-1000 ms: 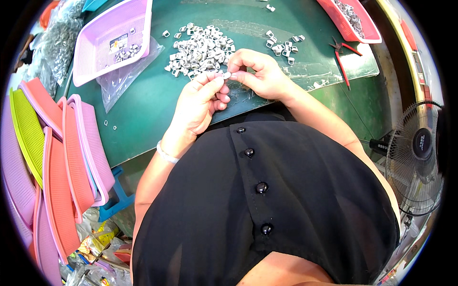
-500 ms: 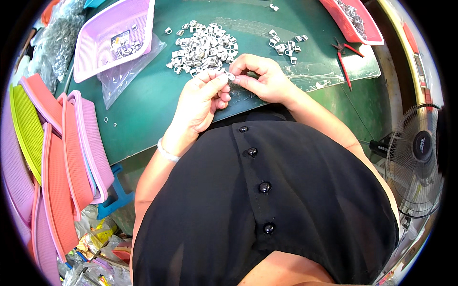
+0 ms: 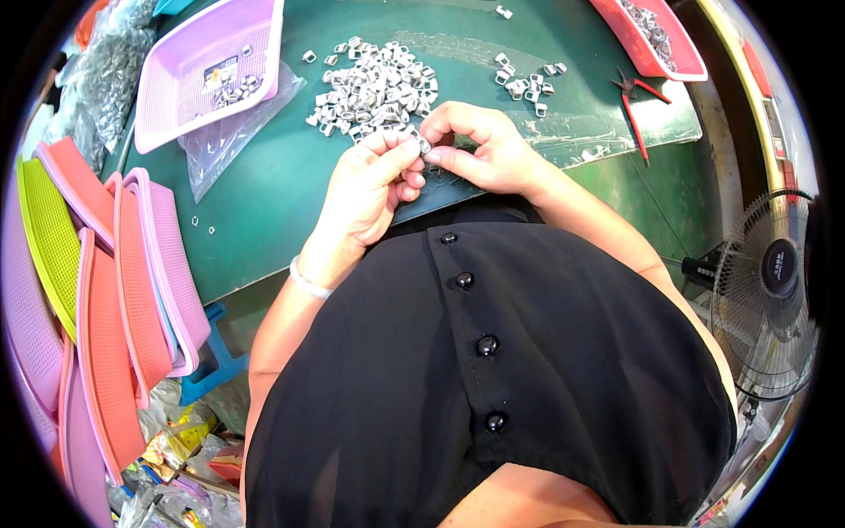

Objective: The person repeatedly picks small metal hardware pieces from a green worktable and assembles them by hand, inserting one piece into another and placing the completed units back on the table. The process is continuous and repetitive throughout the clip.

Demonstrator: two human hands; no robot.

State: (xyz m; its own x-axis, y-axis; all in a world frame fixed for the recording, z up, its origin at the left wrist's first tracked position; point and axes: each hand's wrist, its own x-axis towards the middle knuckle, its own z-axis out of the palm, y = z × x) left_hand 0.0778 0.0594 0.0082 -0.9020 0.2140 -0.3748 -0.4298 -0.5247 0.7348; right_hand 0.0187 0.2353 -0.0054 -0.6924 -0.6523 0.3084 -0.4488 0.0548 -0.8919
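Note:
My left hand (image 3: 378, 176) and my right hand (image 3: 484, 148) meet at the table's near edge, both with fingers pinched. Between their fingertips is one small silvery metal ring-like piece (image 3: 424, 144), gripped from both sides. Just beyond the hands lies a heap of similar small metal pieces (image 3: 374, 86). To its right, a smaller scattered group of these pieces (image 3: 531, 86) rests on the green table. The fingertips partly cover the held piece, so its exact shape is hard to make out.
A purple basket (image 3: 158, 123) holding a few pieces stands at left on a clear plastic bag (image 3: 224, 154). Red-handled pliers (image 3: 635, 119) lie at right, below a red basket (image 3: 691, 69) of metal parts. Stacked baskets (image 3: 110, 352) stand left; a fan (image 3: 766, 290) stands right.
The held metal piece has turned slightly between my fingertips, and my right fingers have shifted a little. My left hand stays nearly in place.

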